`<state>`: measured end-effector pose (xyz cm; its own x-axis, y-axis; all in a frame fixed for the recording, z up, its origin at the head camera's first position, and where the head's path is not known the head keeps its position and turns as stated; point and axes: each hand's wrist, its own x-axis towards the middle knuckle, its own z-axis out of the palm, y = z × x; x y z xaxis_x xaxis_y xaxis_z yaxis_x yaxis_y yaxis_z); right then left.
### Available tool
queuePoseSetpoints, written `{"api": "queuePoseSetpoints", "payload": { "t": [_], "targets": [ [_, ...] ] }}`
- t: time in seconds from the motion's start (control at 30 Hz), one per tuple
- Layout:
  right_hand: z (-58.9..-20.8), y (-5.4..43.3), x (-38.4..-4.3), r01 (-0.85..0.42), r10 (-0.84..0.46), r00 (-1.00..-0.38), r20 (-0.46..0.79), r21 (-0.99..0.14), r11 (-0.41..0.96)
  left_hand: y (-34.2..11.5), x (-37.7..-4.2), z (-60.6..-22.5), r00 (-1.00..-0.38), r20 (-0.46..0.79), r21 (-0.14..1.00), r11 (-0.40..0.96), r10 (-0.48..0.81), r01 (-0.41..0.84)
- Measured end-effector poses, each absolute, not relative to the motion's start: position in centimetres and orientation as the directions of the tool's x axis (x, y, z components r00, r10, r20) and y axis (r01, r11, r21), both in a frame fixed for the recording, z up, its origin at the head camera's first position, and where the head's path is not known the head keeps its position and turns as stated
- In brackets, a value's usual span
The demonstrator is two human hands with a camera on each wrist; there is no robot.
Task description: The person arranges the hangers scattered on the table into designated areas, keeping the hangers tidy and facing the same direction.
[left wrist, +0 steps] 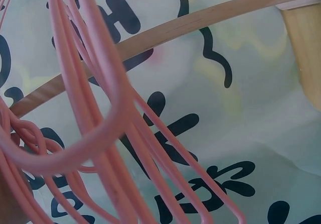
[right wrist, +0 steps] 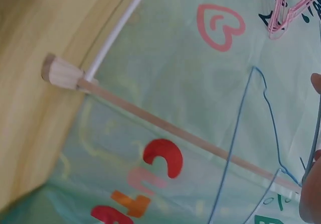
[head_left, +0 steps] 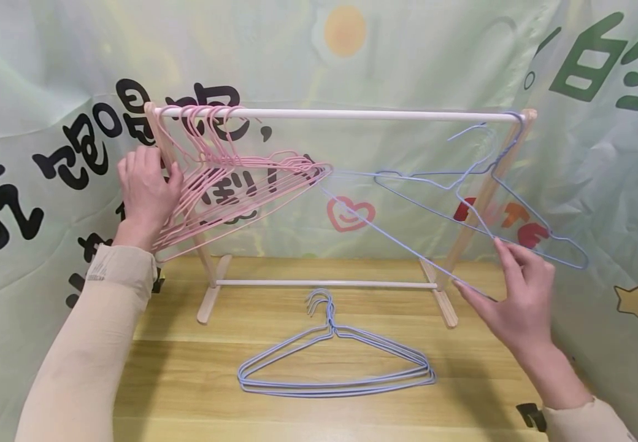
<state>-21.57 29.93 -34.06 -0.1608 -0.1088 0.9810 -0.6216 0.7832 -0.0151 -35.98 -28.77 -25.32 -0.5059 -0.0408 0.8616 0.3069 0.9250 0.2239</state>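
In the head view, my left hand (head_left: 148, 193) grips the left wooden post (head_left: 160, 136) of the clothes rack, thumb toward the inside. Right next to it, several pink hangers (head_left: 208, 162) crowd the left end of the white rail (head_left: 352, 115); they fill the left wrist view too. My right hand (head_left: 523, 294) holds a blue hanger (head_left: 396, 238) by its right end, between thumb and fingers. This hanger's hook lies below the rail, and its far end overlaps the pink hangers' tips. Another blue hanger (head_left: 523, 205) hangs at the rail's right end, by the right post (head_left: 487, 196).
Several blue hangers (head_left: 335, 385) lie stacked on the wooden table (head_left: 275, 423) in front of the rack, hooks toward it. A lower white bar (head_left: 324, 283) joins the rack's feet. Printed cloth (head_left: 407, 67) stands behind and at both sides.
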Motion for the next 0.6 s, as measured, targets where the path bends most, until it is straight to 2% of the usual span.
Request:
{"api": "queuePoseSetpoints", "payload": {
  "t": [0.17,0.6],
  "targets": [
    [-32.7,31.1,-22.0,-0.580,-0.115,-0.187,0.976,-0.015,0.814,-28.7,-36.0,-25.3,-0.514,0.857,0.229,0.926,-0.045,0.302],
    [-29.8,33.1,-22.6,-0.481,-0.148,-0.304,0.941,-0.018,0.876,-28.7,-35.9,-25.2,-0.521,0.852,0.231,0.927,-0.046,0.296]
  ]
}}
